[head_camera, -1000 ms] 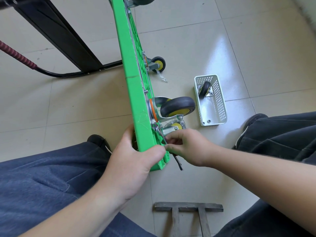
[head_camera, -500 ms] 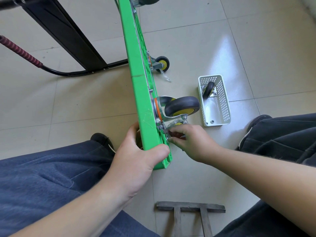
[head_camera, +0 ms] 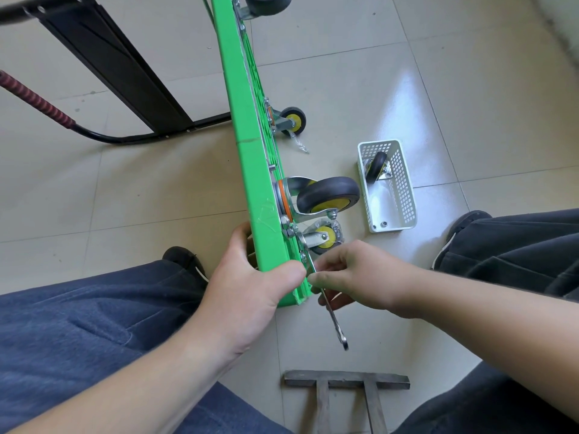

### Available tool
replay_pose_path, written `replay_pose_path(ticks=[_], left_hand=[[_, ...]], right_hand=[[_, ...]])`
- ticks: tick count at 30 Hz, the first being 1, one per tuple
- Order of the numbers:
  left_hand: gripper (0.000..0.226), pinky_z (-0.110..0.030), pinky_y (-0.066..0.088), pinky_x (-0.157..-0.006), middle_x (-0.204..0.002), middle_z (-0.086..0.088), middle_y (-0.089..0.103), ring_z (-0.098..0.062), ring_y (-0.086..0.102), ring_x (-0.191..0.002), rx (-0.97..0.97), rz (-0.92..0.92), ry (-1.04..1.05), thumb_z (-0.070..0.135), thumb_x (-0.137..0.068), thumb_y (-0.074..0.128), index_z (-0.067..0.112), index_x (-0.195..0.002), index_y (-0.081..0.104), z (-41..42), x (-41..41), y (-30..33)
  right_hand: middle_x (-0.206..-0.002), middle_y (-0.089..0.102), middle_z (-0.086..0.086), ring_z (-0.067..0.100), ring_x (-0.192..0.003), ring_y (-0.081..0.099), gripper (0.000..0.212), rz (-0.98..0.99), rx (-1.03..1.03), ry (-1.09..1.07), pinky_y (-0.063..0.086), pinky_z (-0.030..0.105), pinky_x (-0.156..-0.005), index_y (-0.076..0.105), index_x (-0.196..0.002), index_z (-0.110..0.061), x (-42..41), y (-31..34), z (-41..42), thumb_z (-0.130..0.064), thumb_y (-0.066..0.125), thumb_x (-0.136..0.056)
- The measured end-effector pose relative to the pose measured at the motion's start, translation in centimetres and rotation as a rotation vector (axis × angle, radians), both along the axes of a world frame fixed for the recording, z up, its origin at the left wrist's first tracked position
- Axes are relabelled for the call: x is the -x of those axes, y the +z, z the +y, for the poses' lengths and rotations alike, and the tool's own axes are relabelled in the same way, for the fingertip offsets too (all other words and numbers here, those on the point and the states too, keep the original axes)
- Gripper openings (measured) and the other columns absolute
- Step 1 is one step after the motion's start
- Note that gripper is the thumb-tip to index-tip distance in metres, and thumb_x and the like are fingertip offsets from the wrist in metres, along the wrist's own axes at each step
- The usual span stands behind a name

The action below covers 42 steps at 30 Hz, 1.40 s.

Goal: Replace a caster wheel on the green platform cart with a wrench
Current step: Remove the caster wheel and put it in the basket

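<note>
Left hand (head_camera: 250, 286) grips green cart (head_camera: 250, 170) edge, fingers curled round it; right hand (head_camera: 354, 274) fingers pinch wrench (head_camera: 335, 324) beside caster (head_camera: 326, 195).

I cannot see the head of the slim silver metal wrench (head_camera: 332, 317); my right hand (head_camera: 354, 274) and the edge of the green plastic platform cart (head_camera: 250, 170) cover it. The small yellow-hubbed caster wheel (head_camera: 324, 239) is half hidden behind the big black caster wheel (head_camera: 327, 195). The top edge cuts off another black wheel (head_camera: 268, 4). The grey metal frame (head_camera: 346, 382) runs off the bottom edge.
</note>
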<state>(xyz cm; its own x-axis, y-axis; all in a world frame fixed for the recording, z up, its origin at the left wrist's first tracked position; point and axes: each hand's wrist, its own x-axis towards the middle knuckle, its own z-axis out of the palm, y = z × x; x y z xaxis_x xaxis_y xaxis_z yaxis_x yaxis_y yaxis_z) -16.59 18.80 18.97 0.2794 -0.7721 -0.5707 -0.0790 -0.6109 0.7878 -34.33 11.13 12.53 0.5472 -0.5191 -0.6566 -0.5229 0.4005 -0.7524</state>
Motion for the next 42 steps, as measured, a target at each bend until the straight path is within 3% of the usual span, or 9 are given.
replay_pose_path(ticks=[4, 17, 20, 22, 27, 32, 34, 37, 42], left_hand=[[0.06, -0.043, 0.061, -0.089, -0.106, 0.01, 0.078, -0.014, 0.075, -0.096, 0.008, -0.011, -0.003, 0.027, -0.064, 0.073, 0.033, -0.122, 0.06, 0.0, -0.1, 0.1], [0.06, -0.032, 0.059, -0.078, -0.106, 0.008, 0.078, -0.014, 0.075, -0.095, 0.008, -0.01, -0.003, 0.027, -0.065, 0.074, 0.032, -0.123, 0.06, 0.0, -0.1, -0.1], [0.06, -0.032, 0.06, -0.077, -0.105, 0.008, 0.078, -0.014, 0.076, -0.094, 0.011, 0.006, -0.002, 0.025, -0.065, 0.074, 0.032, -0.123, 0.06, 0.1, -0.1, -0.1], [0.059, -0.03, 0.06, -0.075, -0.105, 0.008, 0.078, -0.014, 0.076, -0.093, 0.013, 0.012, -0.004, 0.024, -0.066, 0.074, 0.031, -0.122, 0.06, 0.1, -0.1, 0.0], [0.059, -0.032, 0.06, -0.076, -0.105, 0.007, 0.078, -0.013, 0.076, -0.093, 0.017, 0.011, -0.005, 0.025, -0.065, 0.074, 0.032, -0.122, 0.06, 0.1, -0.1, -0.1], [0.058, -0.042, 0.062, -0.085, -0.107, 0.009, 0.077, -0.014, 0.076, -0.096, 0.011, 0.001, -0.015, 0.027, -0.066, 0.075, 0.036, -0.121, 0.06, 0.2, -0.1, -0.2], [0.058, -0.045, 0.062, -0.088, -0.107, 0.009, 0.077, -0.015, 0.076, -0.097, 0.008, 0.003, -0.017, 0.027, -0.066, 0.075, 0.036, -0.121, 0.059, 0.1, -0.2, -0.2], [0.057, -0.048, 0.062, -0.09, -0.108, 0.007, 0.078, -0.017, 0.076, -0.099, 0.004, 0.004, -0.01, 0.026, -0.065, 0.075, 0.035, -0.12, 0.06, 0.1, -0.2, -0.2], [0.055, -0.051, 0.061, -0.092, -0.107, 0.006, 0.078, -0.019, 0.075, -0.1, -0.012, -0.005, -0.004, 0.027, -0.065, 0.075, 0.037, -0.117, 0.06, 0.1, -0.2, -0.3]], right_hand=[[-0.083, 0.073, 0.018, 0.018, -0.069, 0.071, 0.02, -0.014, -0.051, -0.041, 0.06, 0.026, -0.066, 0.074, -0.094, 0.001, -0.6, 0.8, 0.2, -0.018, 0.068, -0.098], [-0.07, 0.065, 0.007, 0.016, -0.062, 0.064, 0.023, -0.059, -0.061, -0.055, 0.058, 0.026, -0.066, 0.073, -0.094, 0.002, -1.5, 0.6, 0.0, -0.02, 0.069, -0.097], [-0.071, 0.06, 0.004, 0.016, -0.065, 0.057, 0.028, -0.012, 0.045, -0.008, 0.063, 0.05, -0.074, 0.073, -0.088, -0.004, -1.5, -0.1, -0.1, -0.032, 0.072, -0.092], [-0.07, 0.057, 0.0, 0.015, -0.066, 0.051, 0.03, 0.019, 0.121, 0.037, 0.059, 0.056, -0.082, 0.071, -0.086, -0.006, -1.4, -0.7, -0.4, -0.036, 0.072, -0.091], [-0.065, 0.061, -0.008, 0.008, -0.062, 0.054, 0.019, 0.002, 0.244, 0.109, 0.058, 0.037, -0.076, 0.071, -0.079, -0.016, -1.2, -1.6, -1.0, -0.025, 0.071, -0.095], [-0.062, 0.059, -0.021, 0.0, -0.061, 0.052, 0.033, 0.022, 0.418, 0.17, 0.047, 0.025, -0.069, 0.059, -0.068, -0.038, -1.3, -3.1, -1.7, -0.025, 0.072, -0.095], [-0.065, 0.06, -0.023, 0.001, -0.066, 0.054, 0.028, 0.008, 0.496, 0.162, 0.048, 0.027, -0.071, 0.061, -0.074, -0.037, -1.3, -3.7, -1.7, -0.024, 0.073, -0.094], [-0.075, 0.066, -0.007, 0.015, -0.074, 0.06, 0.008, -0.013, 0.562, 0.146, 0.052, 0.035, -0.077, 0.07, -0.088, -0.017, -1.3, -4.4, -1.8, -0.021, 0.074, -0.094], [-0.071, 0.057, 0.002, 0.019, -0.067, 0.05, 0.02, -0.014, 0.71, 0.161, 0.048, 0.038, -0.069, 0.059, -0.08, -0.019, -1.3, -4.7, -2.3, -0.021, 0.072, -0.095]])
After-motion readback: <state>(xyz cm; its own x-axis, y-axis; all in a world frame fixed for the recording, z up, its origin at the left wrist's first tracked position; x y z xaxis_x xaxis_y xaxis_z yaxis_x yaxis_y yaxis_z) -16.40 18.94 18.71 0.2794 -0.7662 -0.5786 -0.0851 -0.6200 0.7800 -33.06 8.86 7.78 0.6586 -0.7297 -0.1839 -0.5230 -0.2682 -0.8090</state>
